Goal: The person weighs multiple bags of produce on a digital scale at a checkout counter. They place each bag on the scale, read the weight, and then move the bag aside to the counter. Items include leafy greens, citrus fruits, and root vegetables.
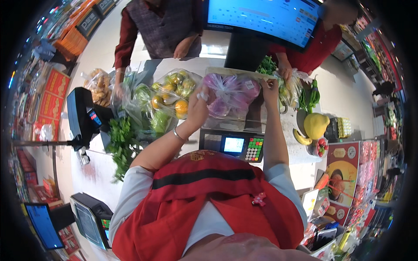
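Observation:
My left hand (198,109) is bent beside the scale, with a bit of whitish plastic at its fingers. To its right, a clear plastic bag of purple produce (225,89) lies on the scale's platter (225,122) and bears a white label. On the other side, a clear bag of orange and green citrus fruit (174,86) rests on the counter. My right hand (270,89) is at the platter's right edge, close to the bag of purple produce. Its fingers are curled, and whether they pinch anything cannot be made out. Below sits the scale's keypad and display (241,148).
Leafy greens (122,146) and a bag of brown food pieces (98,86) are at left. A monitor (261,19) stands ahead. Two people face me across the counter; one's hand (285,70) touches another bag (290,91). A yellow pomelo (316,126), bananas (302,137) and green peppers (313,94) lie right.

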The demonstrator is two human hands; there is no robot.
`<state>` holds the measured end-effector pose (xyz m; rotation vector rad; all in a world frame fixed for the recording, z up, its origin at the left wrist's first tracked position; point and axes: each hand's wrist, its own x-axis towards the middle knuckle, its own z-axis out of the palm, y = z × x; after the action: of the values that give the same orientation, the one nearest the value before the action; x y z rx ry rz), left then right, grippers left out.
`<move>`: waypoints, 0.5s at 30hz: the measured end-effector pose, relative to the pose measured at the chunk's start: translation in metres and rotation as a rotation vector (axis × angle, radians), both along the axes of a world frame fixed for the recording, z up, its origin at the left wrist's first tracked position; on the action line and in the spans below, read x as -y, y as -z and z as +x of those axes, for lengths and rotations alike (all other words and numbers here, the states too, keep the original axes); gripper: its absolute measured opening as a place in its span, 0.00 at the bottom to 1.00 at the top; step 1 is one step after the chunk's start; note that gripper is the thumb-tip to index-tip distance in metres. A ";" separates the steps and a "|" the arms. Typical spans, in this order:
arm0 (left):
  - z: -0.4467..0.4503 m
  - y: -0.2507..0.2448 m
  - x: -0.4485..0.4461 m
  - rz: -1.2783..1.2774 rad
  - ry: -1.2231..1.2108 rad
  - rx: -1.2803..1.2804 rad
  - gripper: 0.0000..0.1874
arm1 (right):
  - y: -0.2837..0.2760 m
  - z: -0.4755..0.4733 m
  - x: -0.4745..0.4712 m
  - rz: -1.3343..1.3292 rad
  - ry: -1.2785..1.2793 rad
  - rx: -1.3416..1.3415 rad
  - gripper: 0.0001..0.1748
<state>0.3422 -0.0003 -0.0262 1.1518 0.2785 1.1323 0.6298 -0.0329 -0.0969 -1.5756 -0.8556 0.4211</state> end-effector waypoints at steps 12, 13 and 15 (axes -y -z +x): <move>-0.136 -0.133 0.019 -0.137 -0.388 0.014 0.11 | -0.080 -0.285 -0.018 0.235 -0.945 0.692 0.13; -0.160 -0.131 0.018 -0.182 -0.446 -0.032 0.11 | -0.078 -0.307 -0.022 0.240 -1.046 0.691 0.13; -0.208 -0.125 0.014 -0.145 -0.562 -0.145 0.11 | -0.072 -0.359 -0.030 0.189 -1.221 0.677 0.12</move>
<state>0.1341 -0.0147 0.0991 1.0542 0.8215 1.4880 0.2706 -0.0024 -0.0253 -0.8355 -2.3015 0.6206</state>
